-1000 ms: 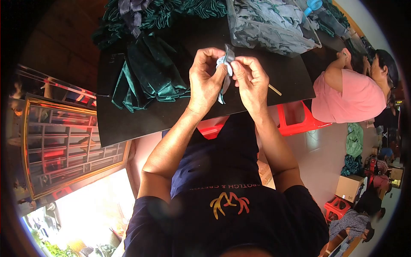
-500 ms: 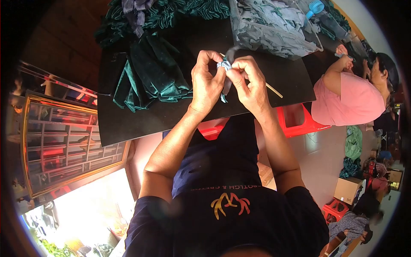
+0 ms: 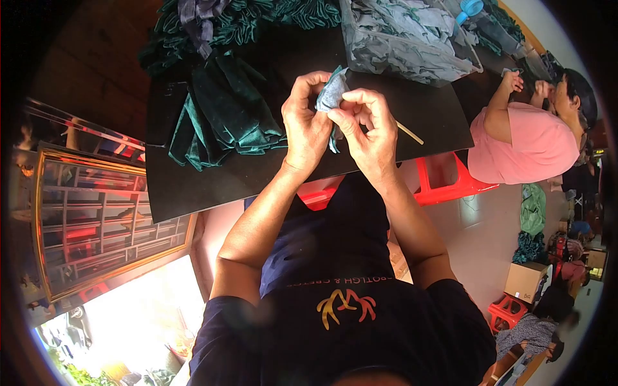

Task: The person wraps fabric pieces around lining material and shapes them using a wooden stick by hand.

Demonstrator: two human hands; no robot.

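A small grey-and-green fabric piece (image 3: 331, 94) is held up between both hands, above the front part of the black table (image 3: 193, 193). My left hand (image 3: 305, 122) pinches its left side with thumb and fingers. On its right edge, thumb and forefinger of my right hand (image 3: 368, 128) are closed. A strip of green cloth hangs below the piece between the hands. Part of a thin wooden stick (image 3: 410, 134) shows to the right of my right hand; its other end is hidden. Folded dark green velvet (image 3: 235, 106) lies left of my left hand.
Gathered green fabric (image 3: 277, 16) lies at the back. A clear bin of grey pieces (image 3: 405, 42) stands at the back right, beside a blue object (image 3: 470, 9). A person in pink (image 3: 524, 141) works at the right. Red stools (image 3: 450, 183) stand beyond the table edge.
The fabric piece has opened out from a small tight bundle and shows a wider grey face. My right hand has shifted slightly down and left. The co-worker's hands have moved apart.
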